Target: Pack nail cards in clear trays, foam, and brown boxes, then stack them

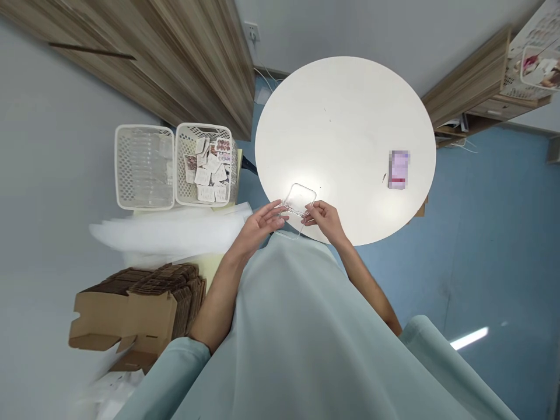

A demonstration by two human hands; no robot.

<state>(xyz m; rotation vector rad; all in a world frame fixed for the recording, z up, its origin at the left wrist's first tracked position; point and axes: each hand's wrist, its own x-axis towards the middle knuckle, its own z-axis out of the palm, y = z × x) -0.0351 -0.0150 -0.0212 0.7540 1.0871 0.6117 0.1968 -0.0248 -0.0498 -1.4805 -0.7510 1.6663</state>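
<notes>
A clear plastic hinged case [301,197] is spread apart at the near edge of the round white table [345,116], one half over the tabletop and the other toward my body. My left hand [259,226] is at its left side, fingers extended and slightly apart, thumb near the hinge line; whether it bears any weight I cannot tell. On the right side, my right hand [324,220] pinches the case close to the hinge between thumb and fingers. Nothing shows inside the transparent case.
On the table's right lies a blurred pinkish-purple pack [398,170]. Left stand a basket of clear cases [144,126] and a basket of small printed cards [203,126]. White sheets [175,235] and folded cardboard boxes [126,318] lie nearer me. A wooden cabinet [188,52] stands behind.
</notes>
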